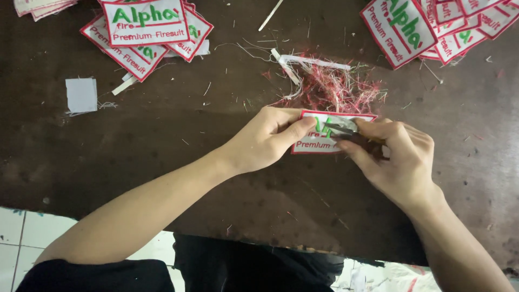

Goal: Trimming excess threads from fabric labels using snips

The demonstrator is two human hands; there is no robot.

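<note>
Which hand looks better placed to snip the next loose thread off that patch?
Probably the right hand: it holds the small metal snips with the tips already on the patch. The left hand only pinches the patch's left edge.

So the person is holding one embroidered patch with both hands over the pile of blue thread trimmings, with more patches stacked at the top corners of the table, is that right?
Not quite: the thread trimmings are red and pink, not blue, as the head view shows. The rest holds: the left hand and right hand hold one patch, and patch stacks lie at the top left and top right of the table.
</note>
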